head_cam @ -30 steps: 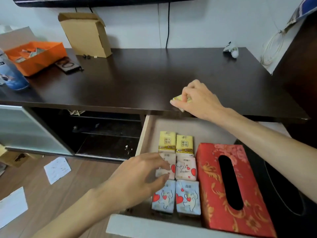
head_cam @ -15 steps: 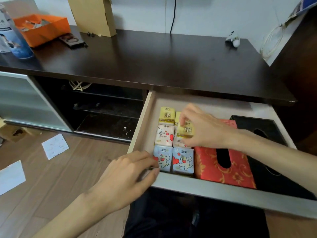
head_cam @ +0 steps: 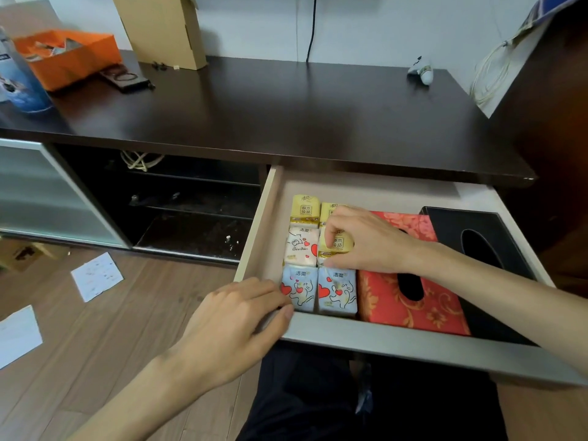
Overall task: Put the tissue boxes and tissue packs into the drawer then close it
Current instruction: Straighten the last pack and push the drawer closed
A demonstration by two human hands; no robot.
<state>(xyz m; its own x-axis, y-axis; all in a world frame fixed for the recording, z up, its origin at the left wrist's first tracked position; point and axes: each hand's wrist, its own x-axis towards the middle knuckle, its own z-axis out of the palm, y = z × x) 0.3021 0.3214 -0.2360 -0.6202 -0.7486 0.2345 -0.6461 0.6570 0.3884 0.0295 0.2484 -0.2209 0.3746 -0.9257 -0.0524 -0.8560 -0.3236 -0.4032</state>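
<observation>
The drawer (head_cam: 397,340) stands pulled out under the dark tabletop. Inside lie several small tissue packs in two columns: yellow ones (head_cam: 304,211) at the back, a white heart-print one (head_cam: 301,247) in the middle, blue ones (head_cam: 336,290) at the front. A red floral tissue box (head_cam: 410,308) lies beside them, and a black tissue box (head_cam: 483,240) sits at the right. My right hand (head_cam: 366,240) holds a yellow tissue pack (head_cam: 340,245) on top of the right column. My left hand (head_cam: 235,326) grips the drawer's front left corner.
On the dark tabletop (head_cam: 270,109) stand an orange box (head_cam: 68,55), a cardboard box (head_cam: 165,27), a blue canister (head_cam: 16,81) and a small white object (head_cam: 421,71). An open shelf compartment (head_cam: 178,205) lies left of the drawer. Paper slips (head_cam: 97,275) lie on the wooden floor.
My right hand took the yellow pack from the tabletop edge and brought it down into the drawer, onto the right column. My left hand shifted from the packs to the drawer's front corner.
</observation>
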